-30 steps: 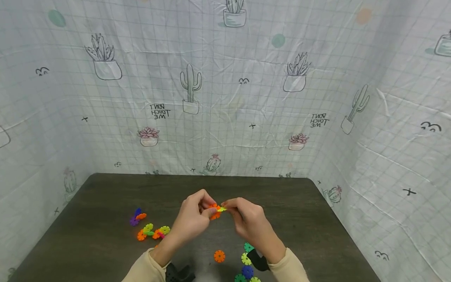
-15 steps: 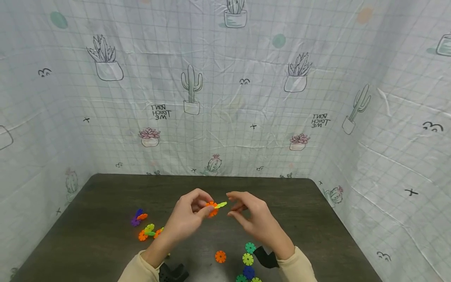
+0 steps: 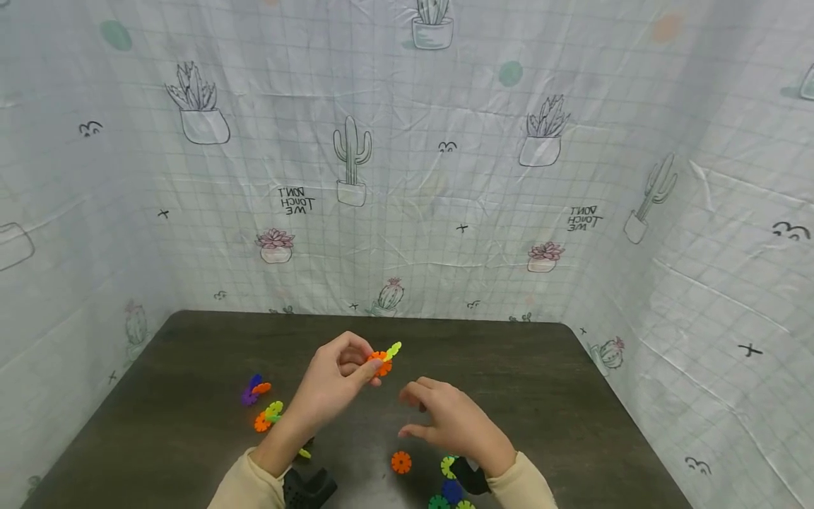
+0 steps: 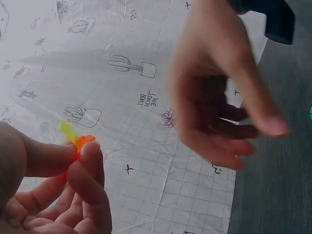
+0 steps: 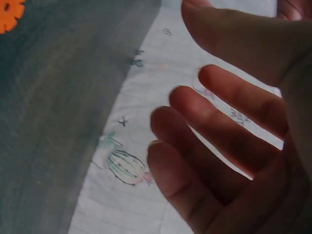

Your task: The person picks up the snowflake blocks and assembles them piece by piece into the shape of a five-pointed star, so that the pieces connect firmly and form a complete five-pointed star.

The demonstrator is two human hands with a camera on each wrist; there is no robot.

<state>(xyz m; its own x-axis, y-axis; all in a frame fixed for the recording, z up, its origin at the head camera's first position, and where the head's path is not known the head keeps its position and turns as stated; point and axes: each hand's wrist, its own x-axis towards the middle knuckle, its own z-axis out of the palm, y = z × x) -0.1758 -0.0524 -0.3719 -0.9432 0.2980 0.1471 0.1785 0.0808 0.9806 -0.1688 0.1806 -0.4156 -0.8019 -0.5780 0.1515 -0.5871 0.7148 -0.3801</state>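
Note:
Between thumb and fingers my left hand (image 3: 333, 375) pinches an orange notched disc (image 3: 382, 363), held above the table. A yellow notched disc (image 3: 393, 350) is joined to it at an angle and sticks up past the fingertips; the left wrist view shows the same yellow disc (image 4: 68, 130) beside the thumb. My right hand (image 3: 453, 417) hovers lower and to the right, apart from the pair, its fingers loosely bent and holding nothing. In the right wrist view, bare fingers (image 5: 219, 131) stand spread from the thumb. On the table below lies a loose orange disc (image 3: 401, 463).
Several loose discs, among them a blue disc (image 3: 452, 490), lie near the right wrist. At left are a purple, blue and orange cluster (image 3: 250, 396) and an orange, yellow and green cluster (image 3: 263, 421). A patterned cloth (image 3: 407, 212) hangs behind the dark table (image 3: 509, 353).
My right hand has let go of the yellow disc and drawn back, then down toward the table. The left hand has lifted slightly with the joined discs, turning the yellow one upward.

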